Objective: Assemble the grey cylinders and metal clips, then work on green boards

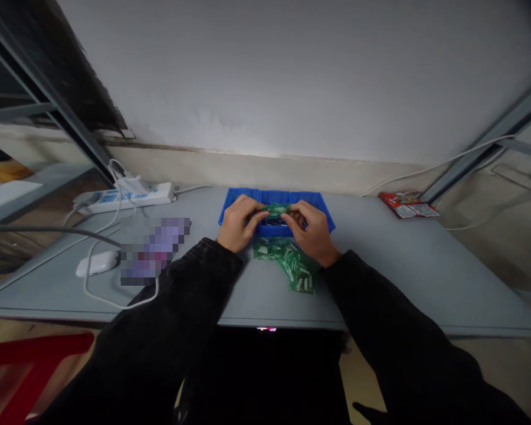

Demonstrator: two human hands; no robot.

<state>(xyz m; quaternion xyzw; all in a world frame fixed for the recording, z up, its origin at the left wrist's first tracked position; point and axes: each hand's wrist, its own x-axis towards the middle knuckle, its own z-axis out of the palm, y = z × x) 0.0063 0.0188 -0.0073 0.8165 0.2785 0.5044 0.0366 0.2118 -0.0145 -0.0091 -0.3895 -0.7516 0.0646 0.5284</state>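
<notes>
Both hands pinch one small green plastic bag (pixel 277 209) by its two ends, above the front of a blue divided tray (pixel 327 221). My left hand (pixel 239 223) is closed on the bag's left end, and my right hand (pixel 312 230) grips its right end. What the bag holds is too small to make out. Dark thin items lie in the tray's middle compartment, partly hidden by the hands. Just in front of the tray lie several more green plastic bags (pixel 287 260), with small whitish and metallic pieces showing through.
A white power strip (pixel 154 196) with plugged-in chargers stands at the back left. Nearer are a blurred-out phone (pixel 159 248), a white earphone case (pixel 98 263) and loose white cables. A red snack packet (pixel 407 205) lies at the back right, by a metal post. A wall rises behind the table.
</notes>
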